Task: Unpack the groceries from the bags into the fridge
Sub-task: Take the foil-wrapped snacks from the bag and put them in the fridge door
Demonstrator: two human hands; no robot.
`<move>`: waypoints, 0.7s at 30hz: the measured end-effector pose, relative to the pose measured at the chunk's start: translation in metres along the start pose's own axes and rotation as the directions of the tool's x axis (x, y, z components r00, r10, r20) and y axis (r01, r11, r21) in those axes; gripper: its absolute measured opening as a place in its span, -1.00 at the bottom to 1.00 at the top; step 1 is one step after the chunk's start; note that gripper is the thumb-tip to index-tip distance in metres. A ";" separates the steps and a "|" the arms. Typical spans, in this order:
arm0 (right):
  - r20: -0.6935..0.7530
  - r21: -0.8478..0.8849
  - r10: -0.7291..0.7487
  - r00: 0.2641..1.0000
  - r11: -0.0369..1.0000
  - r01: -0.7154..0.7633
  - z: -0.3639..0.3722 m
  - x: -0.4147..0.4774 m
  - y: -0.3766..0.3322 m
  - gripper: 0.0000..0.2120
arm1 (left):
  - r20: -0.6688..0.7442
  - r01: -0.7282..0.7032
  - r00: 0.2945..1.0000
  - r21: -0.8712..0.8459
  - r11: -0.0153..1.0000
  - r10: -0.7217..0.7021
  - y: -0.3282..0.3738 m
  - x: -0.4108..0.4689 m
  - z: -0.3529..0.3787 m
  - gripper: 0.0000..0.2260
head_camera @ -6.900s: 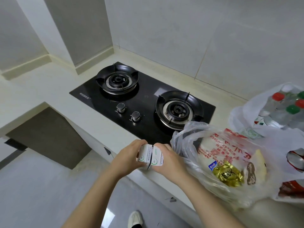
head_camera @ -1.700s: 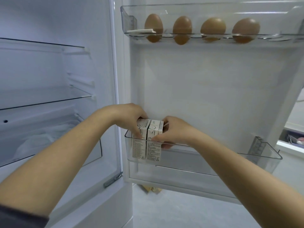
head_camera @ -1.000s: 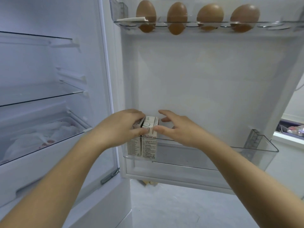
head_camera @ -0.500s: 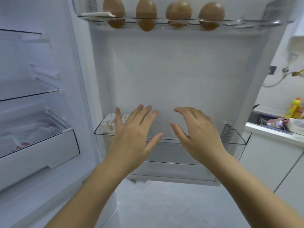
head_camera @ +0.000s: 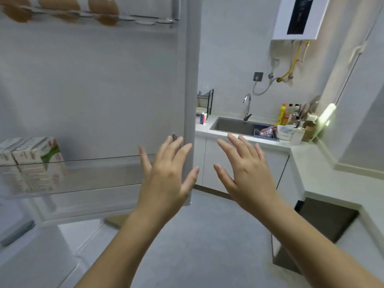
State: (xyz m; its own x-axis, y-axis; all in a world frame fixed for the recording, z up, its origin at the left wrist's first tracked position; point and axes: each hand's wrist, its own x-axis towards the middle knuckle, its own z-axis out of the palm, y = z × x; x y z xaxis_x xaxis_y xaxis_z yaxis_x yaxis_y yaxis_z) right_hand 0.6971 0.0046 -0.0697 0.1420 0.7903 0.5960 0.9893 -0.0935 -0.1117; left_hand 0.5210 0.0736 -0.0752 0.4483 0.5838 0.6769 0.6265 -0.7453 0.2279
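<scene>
Small white cartons with green print (head_camera: 31, 161) stand side by side at the left end of the clear lower shelf (head_camera: 104, 173) of the open fridge door. Brown eggs (head_camera: 102, 6) sit in the door's top rack. My left hand (head_camera: 166, 179) is raised with fingers spread, empty, in front of the door's right edge. My right hand (head_camera: 247, 173) is raised beside it, fingers spread, holding nothing. Both hands are well to the right of the cartons. No grocery bag is in view.
The fridge door's edge (head_camera: 190, 100) stands upright just behind my left hand. Beyond it a counter carries a sink (head_camera: 232, 125) with a tap, a dish rack (head_camera: 205, 102) and bottles (head_camera: 288, 115). A water heater (head_camera: 299, 17) hangs on the wall. Grey floor lies below.
Both hands let go of the cartons, which now stand in the door shelf, and drew back open. My view has swung right, from the fridge interior toward the sink counter.
</scene>
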 end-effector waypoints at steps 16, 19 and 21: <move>0.111 -0.201 0.417 0.902 0.898 -0.391 -0.056 -0.129 0.206 -0.41 | 0.258 -0.052 0.962 -0.161 0.986 0.093 0.196 -0.007 0.147 -0.32; 0.115 -0.240 0.510 0.852 0.847 -0.475 -0.065 -0.149 0.238 -0.43 | 0.316 -0.075 0.938 -0.213 0.974 0.141 0.228 0.001 0.177 -0.40; 0.146 -0.267 0.575 0.805 0.806 -0.528 -0.069 -0.162 0.262 -0.42 | 0.345 -0.093 0.922 -0.245 0.965 0.177 0.251 0.008 0.202 -0.45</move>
State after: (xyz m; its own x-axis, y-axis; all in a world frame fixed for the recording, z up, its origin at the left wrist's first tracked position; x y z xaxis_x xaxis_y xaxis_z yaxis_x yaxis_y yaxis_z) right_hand 0.9359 -0.1897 -0.1410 0.6788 0.6705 0.2994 0.7312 -0.6545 -0.1921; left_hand 0.8102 -0.0443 -0.1540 0.7439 0.5177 0.4226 0.4067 -0.8525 0.3284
